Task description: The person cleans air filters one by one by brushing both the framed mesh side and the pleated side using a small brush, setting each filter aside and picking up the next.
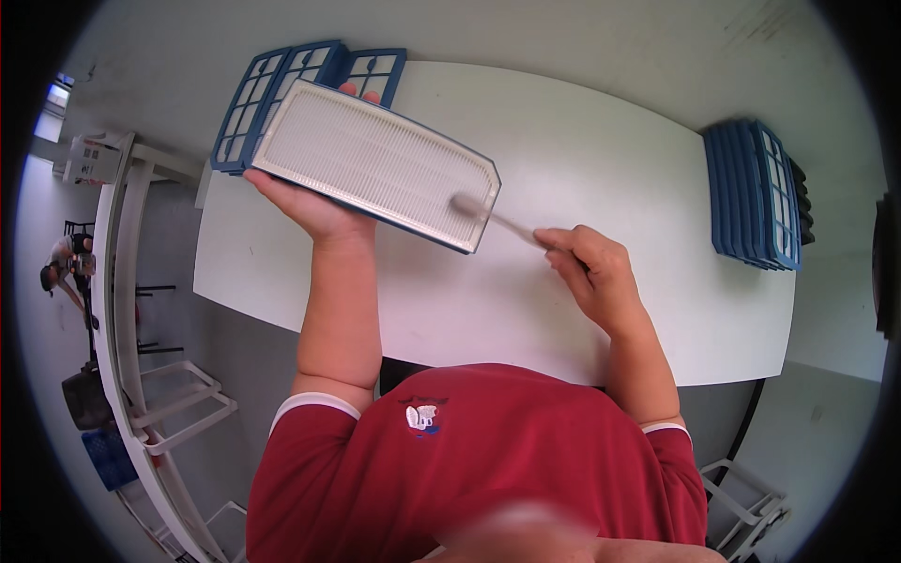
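Note:
My left hand [320, 204] holds a pleated air filter [373, 162] from beneath, its white pleats facing up and its blue frame edge showing along the sides. Fingertips show past the far edge, and the filter hangs tilted above the white table. Between the thumb and fingers of my right hand [591, 274] is the thin handle of a small brush [510, 226]. The brush head [470, 205] is blurred and lies over the pleats near the filter's right end; whether it touches them I cannot tell.
Several blue-framed filters [243, 116] lie at the table's far left corner, partly behind the held one. A row of more filters [750, 193] stands at the right end of the white table [619, 169]. Past a white rail on the left, a person [69, 264] is at work.

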A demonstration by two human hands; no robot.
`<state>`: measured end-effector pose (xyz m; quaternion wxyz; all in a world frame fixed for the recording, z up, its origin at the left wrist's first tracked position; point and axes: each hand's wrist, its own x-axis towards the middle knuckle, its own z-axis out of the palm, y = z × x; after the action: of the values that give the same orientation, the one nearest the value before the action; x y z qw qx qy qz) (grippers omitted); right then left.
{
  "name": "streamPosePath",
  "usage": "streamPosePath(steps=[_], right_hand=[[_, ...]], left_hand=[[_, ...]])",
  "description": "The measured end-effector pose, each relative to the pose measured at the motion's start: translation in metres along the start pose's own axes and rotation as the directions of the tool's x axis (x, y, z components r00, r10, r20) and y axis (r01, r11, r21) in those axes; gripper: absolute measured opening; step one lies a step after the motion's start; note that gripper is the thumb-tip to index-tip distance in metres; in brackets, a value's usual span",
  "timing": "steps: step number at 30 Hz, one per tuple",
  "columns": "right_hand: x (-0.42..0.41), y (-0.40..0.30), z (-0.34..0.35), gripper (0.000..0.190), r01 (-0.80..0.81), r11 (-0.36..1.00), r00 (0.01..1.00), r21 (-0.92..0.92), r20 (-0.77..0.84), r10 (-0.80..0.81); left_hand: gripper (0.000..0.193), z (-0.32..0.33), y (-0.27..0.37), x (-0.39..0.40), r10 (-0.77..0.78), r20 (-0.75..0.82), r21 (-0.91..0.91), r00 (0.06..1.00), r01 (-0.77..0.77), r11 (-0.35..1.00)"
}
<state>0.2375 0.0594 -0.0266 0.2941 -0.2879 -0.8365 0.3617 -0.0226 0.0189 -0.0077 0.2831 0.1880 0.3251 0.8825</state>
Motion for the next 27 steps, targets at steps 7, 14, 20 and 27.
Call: streamPosePath(steps=[7,14,20,27], right_hand=[[0.003,0.010,0.001,0.024,-0.026,1.000,0.979,-0.017,-0.205,0.022],[-0.001,0.006,-0.007,0.019,-0.008,1.000,0.998,-0.014,-0.060,0.007],[-0.003,0.008,-0.010,0.019,-0.134,0.952,0.968,0.274,0.244,0.066],[0.003,0.025,0.002,0.027,-0.197,0.948,0.940,0.250,-0.227,0.255]], left_hand=[[0.090,0.002,0.000,-0.001,-0.019,0.019,-0.018,1.000,0.020,1.000],[0.092,-0.004,0.003,0.005,0.015,0.009,-0.037,1.000,-0.015,0.999],[0.092,-0.003,0.001,0.003,-0.030,-0.023,-0.039,0.999,0.029,0.999],[0.092,0.009,-0.008,-0.019,-0.297,0.158,-0.078,0.942,0.312,0.947]])
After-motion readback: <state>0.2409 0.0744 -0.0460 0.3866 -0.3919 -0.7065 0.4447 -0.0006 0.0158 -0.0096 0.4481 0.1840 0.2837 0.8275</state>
